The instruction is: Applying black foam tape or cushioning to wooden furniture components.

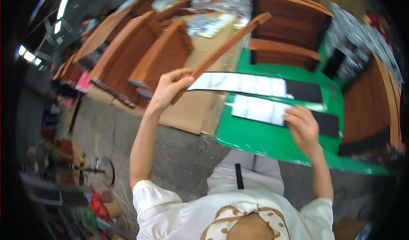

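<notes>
The person's left hand (170,86) was raised at the end of a bent, bare forearm, fingers and thumb closed around the lower end of a long, thin reddish-brown wooden strip (230,41). The strip slanted up and away to the right, its far end high above the work surface, smooth and flat-edged.

The right hand (303,127) reached forward and down, fingers curled and pressing on the end of a white paper-backed strip (260,110) whose right part was black. It looked to be pinching that strip's edge, though the grip itself was hidden by the fingers. This strip lay flat on a glossy green board (264,140). A second, longer strip of the same kind (255,84), white with a black end, lay just beyond it, reaching onto a sheet of brown cardboard (191,108).

Further out stood stacks of curved, ribbed reddish-brown wooden pieces (140,56), left, behind and right. The floor (110,133) was rough grey concrete.
</notes>
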Tool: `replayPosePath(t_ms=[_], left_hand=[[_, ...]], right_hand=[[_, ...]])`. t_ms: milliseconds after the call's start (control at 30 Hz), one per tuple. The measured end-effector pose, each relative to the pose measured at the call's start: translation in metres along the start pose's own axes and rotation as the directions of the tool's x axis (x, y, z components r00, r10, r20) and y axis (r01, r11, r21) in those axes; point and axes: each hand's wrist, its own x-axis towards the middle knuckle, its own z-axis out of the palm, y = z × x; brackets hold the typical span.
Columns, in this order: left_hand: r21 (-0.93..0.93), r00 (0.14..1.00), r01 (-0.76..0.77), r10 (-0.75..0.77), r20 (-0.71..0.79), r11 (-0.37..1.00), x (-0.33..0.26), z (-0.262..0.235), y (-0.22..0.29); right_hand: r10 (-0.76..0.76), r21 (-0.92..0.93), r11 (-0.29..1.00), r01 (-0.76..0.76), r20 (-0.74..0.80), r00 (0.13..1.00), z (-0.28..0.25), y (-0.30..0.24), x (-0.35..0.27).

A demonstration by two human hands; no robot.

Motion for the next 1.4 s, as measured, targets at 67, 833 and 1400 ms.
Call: replayPosePath(t_ms=[67, 833, 1400], left_hand=[[-0.095, 0.970, 0.071, -0.046, 0.241, 0.993, -0.010, 0.041, -0.013], [0.131, 0.865, -0.242, 0.152, 0.478, 0.961, -0.034, 0.189, -0.092], [0.392, 0.431, -0.765, -0.046, 0.901, 0.512, 0.050, 0.285, -0.060]], right_hand=[[-0.108, -0.122, 0.986, 0.110, 0.024, 0.994, -0.001, -0.015, 0.004], [0.460, -0.204, 0.888, -0.413, 0.352, 0.815, 0.012, 0.040, -0.123], [0.182, -0.139, 0.983, -0.121, 0.837, 0.515, 0.039, 0.152, -0.050]])
